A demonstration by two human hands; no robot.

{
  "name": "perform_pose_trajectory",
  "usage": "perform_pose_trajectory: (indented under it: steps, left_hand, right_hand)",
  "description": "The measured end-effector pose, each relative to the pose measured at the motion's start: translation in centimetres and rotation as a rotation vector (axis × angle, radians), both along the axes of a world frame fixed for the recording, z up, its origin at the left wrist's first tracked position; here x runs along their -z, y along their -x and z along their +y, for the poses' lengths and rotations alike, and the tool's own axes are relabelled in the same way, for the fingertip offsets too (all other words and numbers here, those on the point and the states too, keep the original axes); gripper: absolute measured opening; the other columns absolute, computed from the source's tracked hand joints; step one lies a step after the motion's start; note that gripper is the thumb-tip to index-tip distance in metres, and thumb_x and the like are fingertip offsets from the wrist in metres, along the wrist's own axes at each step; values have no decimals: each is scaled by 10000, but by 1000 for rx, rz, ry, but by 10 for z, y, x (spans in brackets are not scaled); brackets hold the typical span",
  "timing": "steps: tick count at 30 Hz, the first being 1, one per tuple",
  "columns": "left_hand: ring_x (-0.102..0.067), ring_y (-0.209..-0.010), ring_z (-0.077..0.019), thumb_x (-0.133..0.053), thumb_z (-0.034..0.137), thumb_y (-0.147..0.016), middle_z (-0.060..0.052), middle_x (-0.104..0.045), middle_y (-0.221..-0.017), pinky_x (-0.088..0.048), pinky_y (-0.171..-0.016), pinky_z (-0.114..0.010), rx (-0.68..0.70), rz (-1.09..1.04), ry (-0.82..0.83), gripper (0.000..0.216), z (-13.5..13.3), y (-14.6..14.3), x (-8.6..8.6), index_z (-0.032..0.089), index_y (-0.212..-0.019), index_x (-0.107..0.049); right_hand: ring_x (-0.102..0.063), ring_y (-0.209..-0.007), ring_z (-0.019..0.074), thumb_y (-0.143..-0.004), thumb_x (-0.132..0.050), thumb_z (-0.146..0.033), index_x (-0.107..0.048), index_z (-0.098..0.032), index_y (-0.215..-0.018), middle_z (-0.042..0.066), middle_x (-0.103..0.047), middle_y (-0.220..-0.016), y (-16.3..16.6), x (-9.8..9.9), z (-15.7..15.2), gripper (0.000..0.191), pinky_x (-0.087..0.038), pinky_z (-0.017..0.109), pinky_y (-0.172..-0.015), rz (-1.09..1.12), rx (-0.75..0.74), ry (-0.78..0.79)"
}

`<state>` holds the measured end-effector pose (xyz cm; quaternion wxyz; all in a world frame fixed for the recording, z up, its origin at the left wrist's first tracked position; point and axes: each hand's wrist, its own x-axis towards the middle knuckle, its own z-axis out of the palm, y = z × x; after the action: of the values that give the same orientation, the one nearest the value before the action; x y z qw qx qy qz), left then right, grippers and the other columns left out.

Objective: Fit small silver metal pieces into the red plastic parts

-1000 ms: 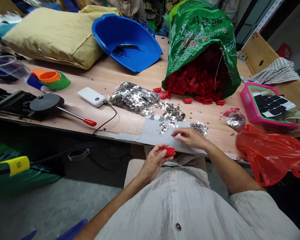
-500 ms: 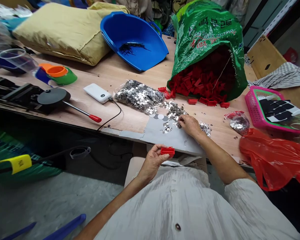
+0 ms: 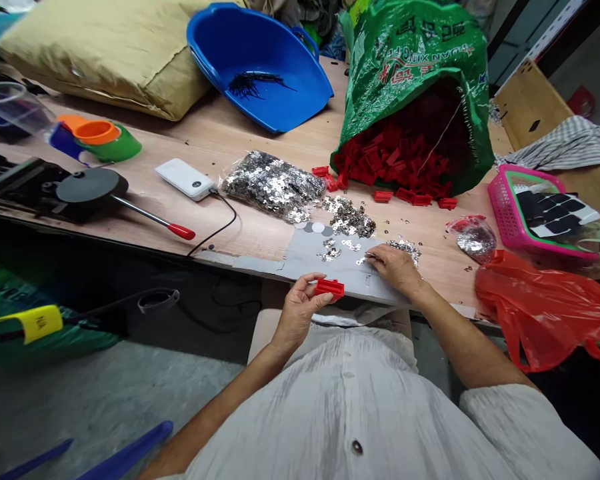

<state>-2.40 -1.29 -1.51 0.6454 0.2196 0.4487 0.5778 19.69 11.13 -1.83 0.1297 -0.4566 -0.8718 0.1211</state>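
Observation:
My left hand (image 3: pixel 296 310) is closed around a small red plastic part (image 3: pixel 329 288), a hollow rectangular piece held near the table's front edge. Over the grey sheet (image 3: pixel 300 257), the fingers of my right hand (image 3: pixel 395 268) are pinched together at a small silver metal piece; the fingertips partly hide it. Loose flat metal pieces (image 3: pixel 351 245) lie just beside those fingertips. Behind them is a larger heap of metal pieces (image 3: pixel 353 219), and another heap (image 3: pixel 405 250) shows past my right hand.
A clear bag of metal pieces (image 3: pixel 275 183) lies behind the sheet. The green sack (image 3: pixel 415 60) spills red parts (image 3: pixel 390 160). Around are a blue basin (image 3: pixel 300 100), white power bank (image 3: pixel 185 179), red-handled lever tool (image 3: pixel 93 185), pink basket (image 3: pixel 513 213) and red plastic bag (image 3: pixel 545 307).
My right hand has drawn back from the heap toward the sheet's front edge, and more loose pieces now lie on the sheet. My left hand still holds the red part. The view has shifted slightly.

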Motion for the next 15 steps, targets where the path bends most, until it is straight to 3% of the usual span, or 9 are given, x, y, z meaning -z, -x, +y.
perform_pose_trajectory:
  steps: [9, 15]
  left_hand:
    - [-709, -932, -198, -832, 217, -650, -62, -746, -989, -543, -932, -363, -65, 279, -135, 394, -3, -3, -5, 164, -989, -637]
    - [-713, -945, -198, -792, 252, -722, -74, -727, -1072, -560, -925, -351, -76, 566, -298, 380, -5, -4, -3, 185, -1064, -640]
  right_hand:
    - [-624, -926, 192, -924, -546, -228, -664, -211, -972, 66, -678, -1038, 20, -4, -1, 128, -443, 273, -751, 46, -63, 32]
    - [-491, -576, 114, -889, -591, -288, -578, -204, -892, -24, -597, -706, 23, -21, -19, 86, -361, 243, -581, 354, -49, 222]
